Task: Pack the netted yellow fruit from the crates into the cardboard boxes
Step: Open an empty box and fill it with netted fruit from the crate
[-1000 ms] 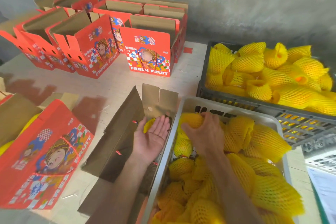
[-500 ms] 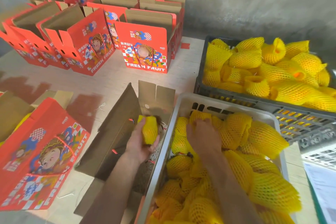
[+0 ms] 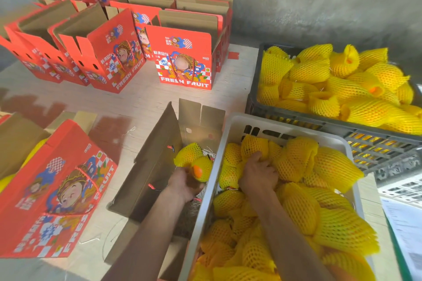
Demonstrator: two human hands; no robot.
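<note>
A white crate [image 3: 233, 125] in front of me is full of yellow netted fruit. My right hand [image 3: 257, 174] reaches into it and grips a netted fruit [image 3: 254, 147] near the crate's far end. My left hand [image 3: 183, 183] holds another netted fruit [image 3: 201, 167], its orange tip showing, over the open cardboard box [image 3: 157, 157] left of the crate. One more netted fruit [image 3: 188, 154] lies inside that box, just beyond the held one.
A dark crate [image 3: 253, 100] with several netted fruit stands at the back right. Several open red "FRESH FRUIT" boxes [image 3: 182, 61] stand at the back. Another red box [image 3: 57, 189] lies at the left. Papers [image 3: 406, 230] lie at the right edge.
My left hand went from open and palm-up to holding a netted fruit down inside the box. My right hand dug lower into the white crate and took hold of another fruit.
</note>
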